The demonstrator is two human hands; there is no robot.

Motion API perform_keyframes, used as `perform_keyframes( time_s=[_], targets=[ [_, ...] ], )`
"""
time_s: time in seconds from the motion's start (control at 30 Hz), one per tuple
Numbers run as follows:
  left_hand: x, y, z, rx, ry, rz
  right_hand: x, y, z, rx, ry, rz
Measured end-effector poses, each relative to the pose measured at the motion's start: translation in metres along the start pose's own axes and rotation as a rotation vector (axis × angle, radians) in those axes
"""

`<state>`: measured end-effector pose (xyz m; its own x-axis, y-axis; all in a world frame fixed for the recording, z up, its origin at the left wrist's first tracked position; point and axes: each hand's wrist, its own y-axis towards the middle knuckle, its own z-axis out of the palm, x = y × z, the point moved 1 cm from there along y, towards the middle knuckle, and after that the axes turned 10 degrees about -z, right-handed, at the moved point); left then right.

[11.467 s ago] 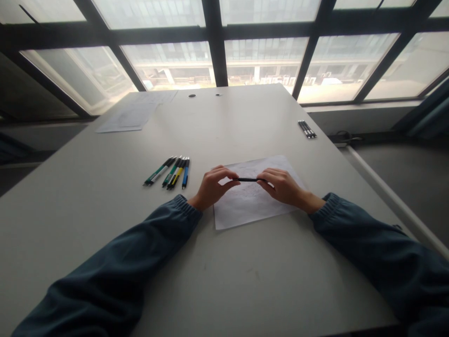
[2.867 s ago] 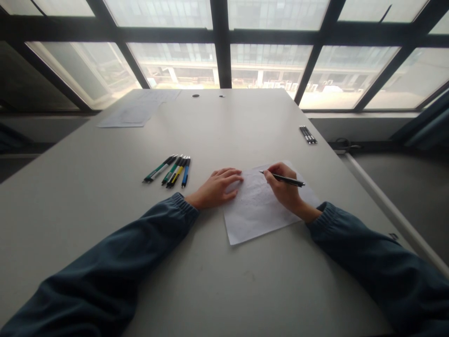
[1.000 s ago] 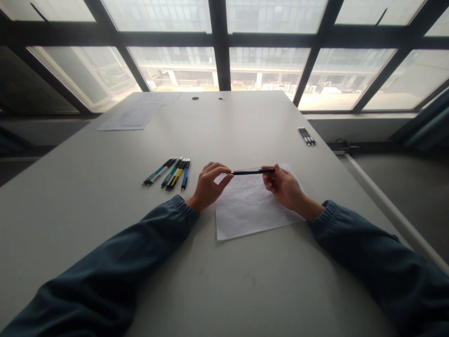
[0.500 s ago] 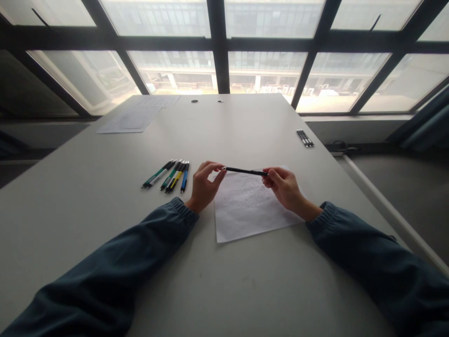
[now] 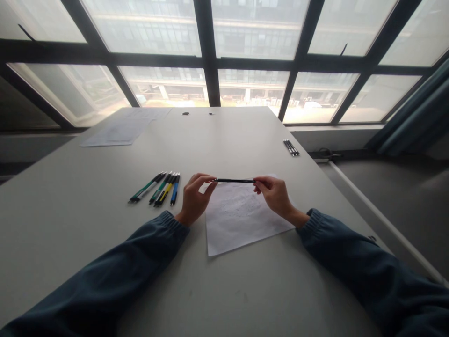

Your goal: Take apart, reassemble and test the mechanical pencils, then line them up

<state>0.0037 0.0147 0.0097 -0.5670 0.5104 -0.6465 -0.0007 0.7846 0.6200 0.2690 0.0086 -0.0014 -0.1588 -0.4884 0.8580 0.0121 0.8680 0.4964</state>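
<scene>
1. Above the paper [image 5: 242, 227], toward the right edge of the worktop [image 5: 196, 295], you hold the black pen [image 5: 234, 180].
2. Its long axis roughly parallels the far edge.
3. Your left hand [image 5: 194, 198] pinches one end, your right hand [image 5: 276, 194] the other; neither is nearer.

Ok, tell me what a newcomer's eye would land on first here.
Probably the slim black pen, held nearly level by its ends between the left hand and right hand, seen against the far edge of a marked white paper sheet. Next, the loose cluster of green, yellow and blue pens left of it; beyond the white table, bright, dark-framed windows.
</scene>
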Motion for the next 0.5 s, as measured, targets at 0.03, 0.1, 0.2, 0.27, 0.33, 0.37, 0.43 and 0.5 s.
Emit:
perform_keyframes(
  time_s=[0.03,0.1,0.2,0.27,0.33,0.37,0.43,0.5],
  targets=[
    [0.000,0.000,0.000,0.000,0.000,-0.006,0.000,0.000,-0.001,0.009,-0.030,-0.019],
    [0.000,0.001,0.000,0.004,-0.001,-0.017,0.003,0.000,-0.002,0.015,-0.077,-0.082],
    [0.001,0.001,0.001,0.027,0.001,-0.046,0.010,0.000,-0.005,0.016,-0.135,-0.194],
    [0.002,0.001,0.002,0.040,-0.002,-0.061,0.014,-0.001,-0.008,0.027,-0.167,-0.246],
    [0.004,0.001,0.002,0.044,-0.006,-0.065,0.015,-0.001,-0.010,0.022,-0.177,-0.272],
    [0.005,0.001,0.002,0.046,-0.007,-0.066,0.015,-0.001,-0.010,0.013,-0.176,-0.277],
    [0.006,0.001,0.002,0.049,-0.004,-0.067,0.014,-0.001,-0.011,0.002,-0.174,-0.280],
    [0.008,0.001,0.002,0.042,0.002,-0.075,0.013,-0.001,-0.011,0.035,-0.195,-0.297]
  ],
)
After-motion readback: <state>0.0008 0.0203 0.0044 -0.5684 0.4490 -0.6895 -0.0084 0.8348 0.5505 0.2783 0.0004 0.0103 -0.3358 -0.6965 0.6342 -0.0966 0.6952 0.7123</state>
